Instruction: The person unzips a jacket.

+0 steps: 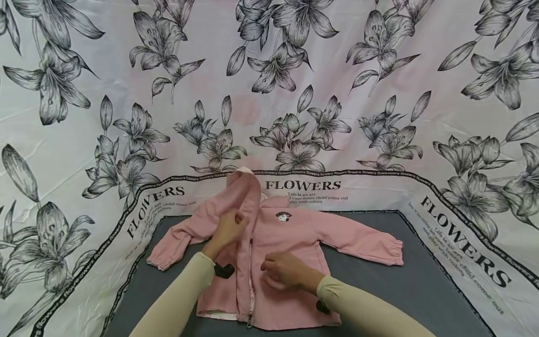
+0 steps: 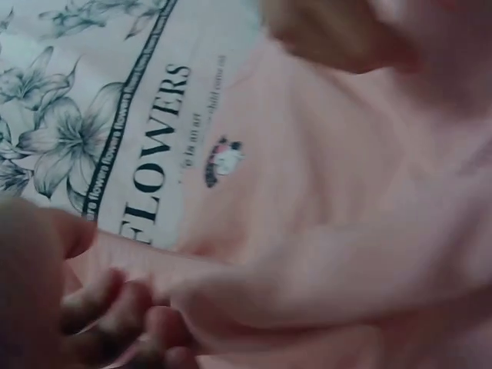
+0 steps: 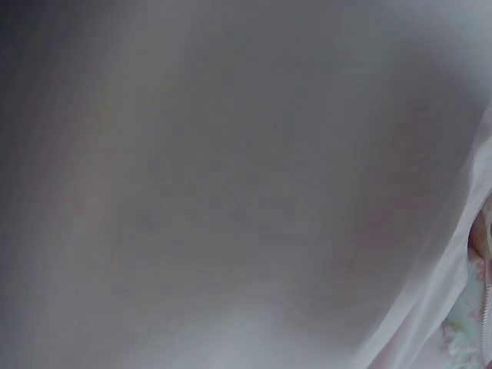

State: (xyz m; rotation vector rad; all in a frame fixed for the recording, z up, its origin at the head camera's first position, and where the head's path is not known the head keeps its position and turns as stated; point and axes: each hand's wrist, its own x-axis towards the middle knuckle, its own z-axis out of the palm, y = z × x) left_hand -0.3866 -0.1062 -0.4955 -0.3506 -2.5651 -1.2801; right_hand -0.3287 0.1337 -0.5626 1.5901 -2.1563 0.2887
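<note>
A pink child's jacket (image 1: 290, 229) with a small dog emblem lies front up, its sleeves spread to both sides. My left hand (image 1: 230, 228), fingers curled, grips the raised front flap beside the zipper. In the left wrist view those fingers (image 2: 123, 319) meet a fold of pink cloth. Over the other front panel is my right hand (image 1: 290, 270), its fingers loosely bent and nothing visibly held. The zipper (image 1: 251, 281) runs down between the hands to the hem. Most of the right wrist view is a grey blur, with patterned lining (image 3: 465, 330) at its right edge.
The jacket lies on a dark grey table cover (image 1: 370, 290). Behind and around it hangs a white cloth (image 1: 311, 189) printed with black lilies and the word FLOWERS. A black wrist-camera piece (image 1: 224, 270) sits beneath the left wrist.
</note>
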